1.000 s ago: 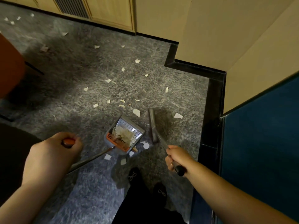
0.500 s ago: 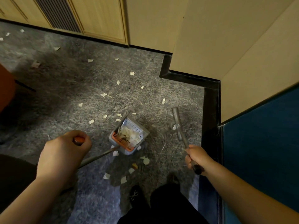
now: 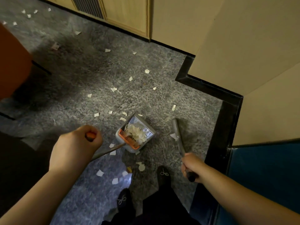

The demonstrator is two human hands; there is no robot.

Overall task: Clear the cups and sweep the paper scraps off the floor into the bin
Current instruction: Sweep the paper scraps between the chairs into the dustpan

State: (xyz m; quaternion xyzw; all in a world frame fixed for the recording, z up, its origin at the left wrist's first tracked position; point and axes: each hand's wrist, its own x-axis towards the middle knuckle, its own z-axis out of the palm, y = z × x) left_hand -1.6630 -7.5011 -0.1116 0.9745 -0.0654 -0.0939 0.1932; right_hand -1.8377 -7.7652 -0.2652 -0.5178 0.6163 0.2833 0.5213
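Left hand [image 3: 76, 143] grasps the dustpan [image 3: 135, 135] handle, steadying it on the carpet [image 3: 81, 82]; right hand [image 3: 190, 166] clenches the broom [image 3: 177, 132], poised to sweep nearby scraps [image 3: 113, 89] in.

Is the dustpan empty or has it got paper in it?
Not empty: the dustpan holds a heap of white paper scraps.

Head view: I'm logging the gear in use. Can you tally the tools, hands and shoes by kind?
Dustpan: 1
Broom: 1
Hands, left hand and right hand: 2
Shoes: 2
Total: 6
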